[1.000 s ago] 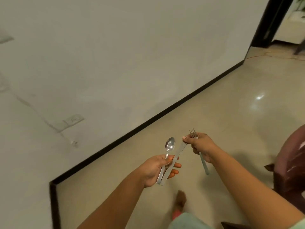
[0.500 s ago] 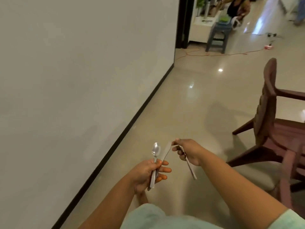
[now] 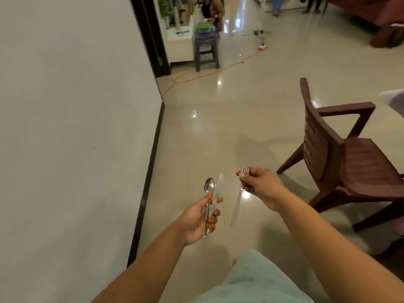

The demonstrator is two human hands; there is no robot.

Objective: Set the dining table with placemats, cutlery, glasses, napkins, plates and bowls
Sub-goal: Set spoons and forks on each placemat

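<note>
Left hand (image 3: 196, 217), low in the head view at about 6 o'clock, has its fingers (image 3: 213, 220) and thumb curled round the handles of a spoon (image 3: 209, 186) and a knife (image 3: 219, 185), held side by side, both pointing up toward 12 o'clock; spoon bowl lies left of the knife blade. Right hand (image 3: 260, 185), just to the 3 o'clock side of the left and apart from it, has its fingers clenched on a fork (image 3: 238, 202) near the head; tines show above the knuckles, handle hangs down toward 6 o'clock. All three pieces are held in the air above a glossy floor (image 3: 229, 127). A white wall (image 3: 76, 127) fills the 9 o'clock side. A dark brown chair (image 3: 341, 154) stands at 3 o'clock. A grey stool (image 3: 206, 49) and an orange cable (image 3: 218, 69) lie toward 12 o'clock.
</note>
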